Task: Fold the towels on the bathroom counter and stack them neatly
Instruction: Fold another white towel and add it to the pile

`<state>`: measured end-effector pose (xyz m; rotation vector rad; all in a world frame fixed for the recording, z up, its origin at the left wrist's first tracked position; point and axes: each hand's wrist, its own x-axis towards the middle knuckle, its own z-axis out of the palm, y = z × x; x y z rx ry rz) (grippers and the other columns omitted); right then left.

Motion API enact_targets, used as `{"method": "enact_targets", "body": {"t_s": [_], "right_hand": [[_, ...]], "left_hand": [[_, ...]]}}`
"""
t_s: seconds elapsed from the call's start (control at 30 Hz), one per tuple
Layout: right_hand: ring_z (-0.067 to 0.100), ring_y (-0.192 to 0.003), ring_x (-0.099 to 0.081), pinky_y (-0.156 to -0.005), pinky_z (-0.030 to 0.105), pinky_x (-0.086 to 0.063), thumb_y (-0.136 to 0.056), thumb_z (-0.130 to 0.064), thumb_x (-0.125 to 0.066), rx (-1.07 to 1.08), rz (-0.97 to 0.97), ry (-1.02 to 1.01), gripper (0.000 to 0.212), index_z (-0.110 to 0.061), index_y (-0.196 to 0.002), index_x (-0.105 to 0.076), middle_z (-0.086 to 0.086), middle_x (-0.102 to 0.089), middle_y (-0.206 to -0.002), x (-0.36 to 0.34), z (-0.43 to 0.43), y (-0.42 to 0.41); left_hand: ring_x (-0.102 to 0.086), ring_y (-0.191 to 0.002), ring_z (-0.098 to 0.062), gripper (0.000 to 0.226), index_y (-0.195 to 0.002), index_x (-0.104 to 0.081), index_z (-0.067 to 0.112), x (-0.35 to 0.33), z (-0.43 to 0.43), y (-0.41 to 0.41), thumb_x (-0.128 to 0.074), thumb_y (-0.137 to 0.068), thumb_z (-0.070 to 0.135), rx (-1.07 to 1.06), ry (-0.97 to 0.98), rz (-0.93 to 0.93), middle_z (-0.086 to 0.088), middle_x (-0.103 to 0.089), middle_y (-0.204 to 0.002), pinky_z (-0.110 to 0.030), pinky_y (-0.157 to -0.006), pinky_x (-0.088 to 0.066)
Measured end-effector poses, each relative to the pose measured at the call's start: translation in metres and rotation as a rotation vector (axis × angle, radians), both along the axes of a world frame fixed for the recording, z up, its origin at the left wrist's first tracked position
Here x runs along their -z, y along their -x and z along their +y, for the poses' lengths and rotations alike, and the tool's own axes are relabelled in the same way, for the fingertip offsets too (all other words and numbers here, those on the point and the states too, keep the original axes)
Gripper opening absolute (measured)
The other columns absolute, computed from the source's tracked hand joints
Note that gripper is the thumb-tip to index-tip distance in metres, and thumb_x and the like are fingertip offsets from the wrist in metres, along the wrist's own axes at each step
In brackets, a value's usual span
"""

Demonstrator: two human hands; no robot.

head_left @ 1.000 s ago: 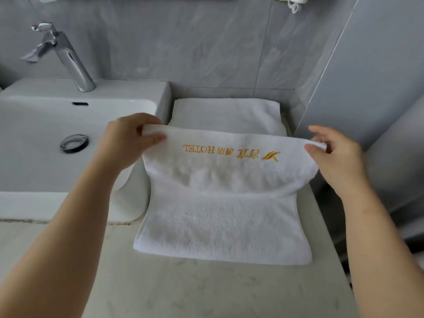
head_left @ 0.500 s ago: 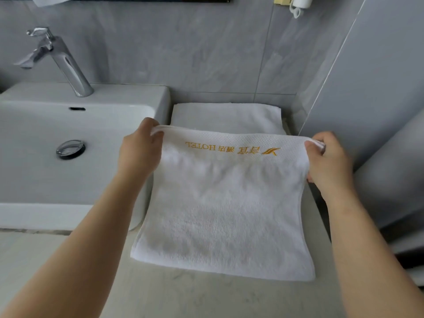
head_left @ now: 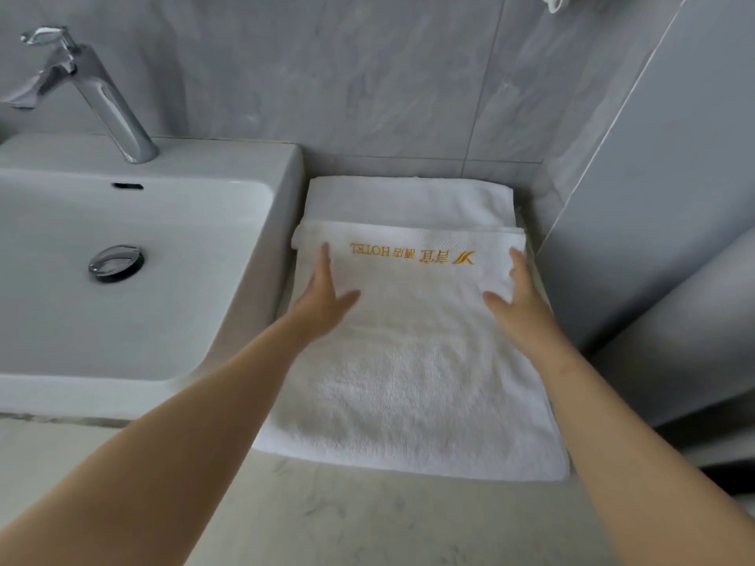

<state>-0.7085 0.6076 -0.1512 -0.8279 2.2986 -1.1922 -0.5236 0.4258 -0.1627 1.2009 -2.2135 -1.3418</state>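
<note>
Rear towel [head_left: 408, 200]: only its far strip shows; the rest lies under the front towel [head_left: 408, 381].
Faucet [head_left: 102, 96]: spout tip cut off by the left edge.
Sink [head_left: 122, 320]: left part out of frame.
White fitting [head_left: 553, 2]: clipped by the top edge, unidentifiable.
Gold lettering [head_left: 410, 255]: upside down; characters beside "HOTEL" too soft to read.
Left hand [head_left: 322, 304], right hand [head_left: 519, 304]: fingers blurred; palms face down, unseen.
Surface [head_left: 367, 520]: hidden beneath the towels.

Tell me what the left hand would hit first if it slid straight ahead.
The left hand would probably meet the plain towel behind the lettered towel it rests on, then the wall; heights are unclear.
</note>
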Motion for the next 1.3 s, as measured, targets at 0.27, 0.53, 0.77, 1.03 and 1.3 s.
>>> {"method": "enact_targets", "body": {"t_s": [0.27,0.53,0.77,1.03,1.3], "right_hand": [[0.023,-0.132,-0.038,-0.105,0.036,-0.031,-0.092,-0.021,-0.053,0.031,0.257,-0.351,0.051,-0.018,-0.14,-0.039,0.002,-0.042,-0.144,0.041,0.058,-0.044],[0.032,-0.098,-0.054,-0.08,0.039,-0.045,-0.084,-0.016,-0.061,0.374,0.192,-0.21,0.026,-0.011,-0.109,-0.059,0.01,-0.062,-0.104,0.057,0.114,-0.073],[0.019,-0.093,-0.053,-0.078,0.03,-0.037,-0.085,-0.019,-0.065,0.459,-0.126,-0.04,0.041,-0.013,-0.123,-0.051,0.0,-0.055,-0.102,0.046,0.134,-0.094],[0.024,-0.078,-0.05,-0.07,0.03,-0.035,-0.084,-0.011,-0.063,0.463,-0.104,-0.107,0.037,-0.016,-0.119,-0.051,0.004,-0.052,-0.082,0.042,0.141,-0.096],[0.043,-0.097,-0.056,-0.077,0.049,-0.046,-0.067,-0.003,-0.074,0.257,0.639,-0.353,0.037,-0.008,-0.103,-0.067,0.018,-0.063,-0.104,0.046,0.132,-0.121]], "left_hand": [[0.002,-0.146,-0.019,0.055,-0.147,-0.021,0.027,0.041,0.042,-0.055,-0.036,-0.097,0.044,0.253,0.503,-0.542,0.001,-0.006,-0.158,-0.038,-0.116,-0.006],[-0.036,-0.132,-0.031,0.059,-0.142,-0.037,0.015,0.043,0.089,-0.13,-0.059,-0.089,0.029,-0.132,0.419,-0.391,-0.009,-0.038,-0.146,-0.042,-0.106,-0.031],[-0.049,-0.112,-0.034,0.056,-0.129,-0.048,0.009,0.046,0.097,-0.151,-0.066,-0.083,0.035,-0.449,0.113,-0.31,-0.014,-0.055,-0.121,-0.044,-0.093,-0.041],[-0.054,-0.061,-0.027,0.022,-0.09,-0.056,0.007,0.032,0.08,-0.153,-0.073,-0.08,0.018,-0.472,-0.13,-0.187,-0.008,-0.058,-0.071,-0.04,-0.068,-0.049],[-0.059,-0.09,-0.039,0.035,-0.11,-0.061,0.011,0.039,0.106,-0.146,-0.069,-0.076,0.016,-0.236,0.702,-0.382,-0.018,-0.061,-0.101,-0.043,-0.073,-0.048]]}}
